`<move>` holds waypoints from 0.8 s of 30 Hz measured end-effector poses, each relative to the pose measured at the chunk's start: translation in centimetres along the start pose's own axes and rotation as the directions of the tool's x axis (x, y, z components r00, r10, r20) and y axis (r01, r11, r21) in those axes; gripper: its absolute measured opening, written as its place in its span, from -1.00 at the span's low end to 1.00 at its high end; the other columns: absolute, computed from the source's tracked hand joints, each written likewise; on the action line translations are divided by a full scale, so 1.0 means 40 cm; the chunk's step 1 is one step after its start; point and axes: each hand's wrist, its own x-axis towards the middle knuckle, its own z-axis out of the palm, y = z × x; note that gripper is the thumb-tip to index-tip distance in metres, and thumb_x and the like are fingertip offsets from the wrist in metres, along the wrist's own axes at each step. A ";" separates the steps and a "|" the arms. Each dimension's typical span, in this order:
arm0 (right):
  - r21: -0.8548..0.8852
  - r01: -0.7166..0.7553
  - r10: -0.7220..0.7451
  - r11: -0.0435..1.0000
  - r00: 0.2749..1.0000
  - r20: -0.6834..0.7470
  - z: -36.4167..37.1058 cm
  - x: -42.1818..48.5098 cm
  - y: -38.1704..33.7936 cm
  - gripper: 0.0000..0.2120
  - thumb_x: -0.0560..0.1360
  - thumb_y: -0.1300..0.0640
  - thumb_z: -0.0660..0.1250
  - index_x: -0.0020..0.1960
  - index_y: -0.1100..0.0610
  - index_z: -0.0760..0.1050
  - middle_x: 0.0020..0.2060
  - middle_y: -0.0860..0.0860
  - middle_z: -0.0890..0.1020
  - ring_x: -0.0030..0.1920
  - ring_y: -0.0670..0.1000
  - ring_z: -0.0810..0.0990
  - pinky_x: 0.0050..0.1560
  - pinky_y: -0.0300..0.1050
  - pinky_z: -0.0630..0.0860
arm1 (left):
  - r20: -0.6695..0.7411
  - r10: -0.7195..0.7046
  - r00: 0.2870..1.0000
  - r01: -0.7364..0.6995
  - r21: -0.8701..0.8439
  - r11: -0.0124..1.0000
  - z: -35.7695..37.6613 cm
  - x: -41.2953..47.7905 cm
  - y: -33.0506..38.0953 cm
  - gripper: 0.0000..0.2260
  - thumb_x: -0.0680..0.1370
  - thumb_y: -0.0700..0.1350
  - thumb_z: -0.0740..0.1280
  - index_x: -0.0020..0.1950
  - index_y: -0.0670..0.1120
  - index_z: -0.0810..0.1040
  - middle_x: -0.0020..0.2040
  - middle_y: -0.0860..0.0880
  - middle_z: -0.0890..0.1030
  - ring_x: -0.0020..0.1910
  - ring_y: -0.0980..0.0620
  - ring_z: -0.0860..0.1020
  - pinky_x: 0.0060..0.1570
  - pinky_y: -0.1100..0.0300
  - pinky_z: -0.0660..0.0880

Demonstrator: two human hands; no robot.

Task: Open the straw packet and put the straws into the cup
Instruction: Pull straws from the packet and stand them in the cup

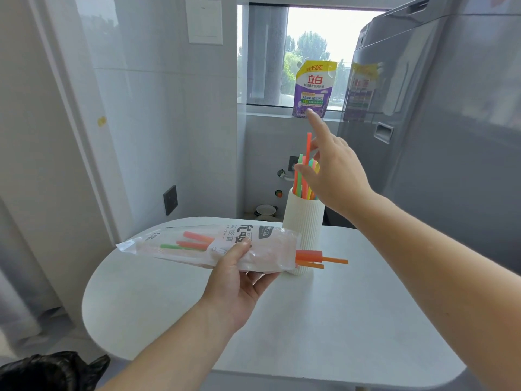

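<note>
"Fingers (262,277) on your L hand (239,280)?"
"Curled under 1 straw packet (197,244), thumb on top, above the table (338,320); approx 3 orange straw ends (310,256) poke out. Your R hand (335,176) is at the straws (298,184) in 1 cup (303,221), grip unclear."

"立白", "150克" on pouch (314,88); "Straw" on packet (275,246)

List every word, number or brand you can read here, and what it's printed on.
"150克": top of the detergent pouch on the window sill.
"立白": same pouch, red brand characters.
"Straw": straw packet.
Unreadable: the pouch's small lines; the packet's large characters, partly behind the left hand.
</note>
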 end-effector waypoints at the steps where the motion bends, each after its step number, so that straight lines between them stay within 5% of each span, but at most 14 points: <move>1: 0.010 -0.003 0.003 1.000 1.000 0.008 -0.005 0.007 -0.002 -0.20 0.52 0.04 0.44 0.60 -0.08 0.05 0.07 0.03 0.64 0.06 0.09 0.55 0.10 0.08 0.51 | -0.003 0.000 1.000 0.000 -0.001 1.000 0.000 0.000 -0.001 -0.73 0.59 -0.15 0.41 0.30 -0.09 0.59 0.00 -0.17 0.78 -0.11 -0.12 0.77 -0.27 0.00 0.70; 6: -0.144 0.017 0.015 0.989 0.975 0.222 -0.009 0.018 0.002 -0.63 0.65 -0.01 0.24 0.42 0.05 0.49 0.40 0.04 0.54 0.39 0.17 0.38 0.34 0.17 0.34 | -0.006 -0.002 1.000 0.002 -0.004 1.000 0.001 -0.002 0.000 -0.75 0.59 -0.16 0.41 0.27 -0.08 0.59 0.00 -0.17 0.78 -0.11 -0.13 0.77 -0.27 -0.02 0.70; 9: -0.147 0.000 0.059 0.989 0.915 0.398 0.000 -0.002 0.003 -0.52 0.68 -0.11 0.13 0.55 0.03 0.29 0.58 0.01 0.28 0.56 0.13 0.16 0.47 0.22 0.16 | -0.005 -0.007 1.000 0.007 0.005 1.000 0.001 -0.002 0.002 -0.74 0.59 -0.15 0.41 0.29 -0.09 0.59 0.04 -0.18 0.77 -0.08 -0.13 0.77 -0.26 -0.01 0.70; 13: 0.075 -0.092 0.069 0.993 0.961 0.268 -0.015 -0.014 0.004 -0.42 0.66 -0.13 0.14 0.61 -0.01 0.09 0.60 0.00 0.23 0.58 0.09 0.14 0.50 0.13 0.15 | -0.006 -0.006 1.000 0.006 0.001 1.000 0.000 -0.003 0.002 -0.75 0.59 -0.15 0.41 0.27 -0.09 0.59 0.01 -0.17 0.78 -0.10 -0.12 0.77 -0.28 -0.01 0.70; 16: 0.244 -0.252 0.243 0.937 0.968 0.065 -0.044 -0.018 0.000 -0.51 0.67 -0.08 0.13 0.56 0.04 0.22 0.50 0.04 0.39 0.48 0.06 0.34 0.45 0.10 0.32 | -0.004 -0.004 1.000 0.004 -0.001 1.000 0.000 -0.003 0.003 -0.76 0.59 -0.16 0.41 0.26 -0.08 0.60 0.00 -0.17 0.78 -0.12 -0.11 0.77 -0.28 -0.01 0.70; 20: 0.386 -0.385 0.452 0.838 0.887 -0.096 -0.088 -0.075 0.001 -0.74 0.65 -0.01 0.11 0.17 0.07 0.51 0.04 0.01 0.61 -0.01 -0.09 0.54 0.11 -0.01 0.49 | 0.000 0.004 1.000 -0.004 0.011 1.000 -0.003 0.000 0.004 -0.77 0.60 -0.15 0.40 0.26 -0.08 0.59 -0.01 -0.16 0.78 -0.12 -0.10 0.77 -0.27 0.00 0.70; 24: 0.449 -0.653 0.606 0.609 0.749 0.268 -0.080 -0.197 -0.013 -0.62 0.65 -0.06 0.14 -0.07 0.17 0.59 -0.13 0.16 0.69 -0.22 0.01 0.60 -0.14 -0.01 0.51 | 0.003 0.038 0.999 -0.038 0.035 0.999 -0.002 0.001 0.006 -0.75 0.61 -0.15 0.39 0.29 -0.07 0.59 0.05 -0.15 0.77 -0.06 -0.10 0.77 -0.24 0.02 0.70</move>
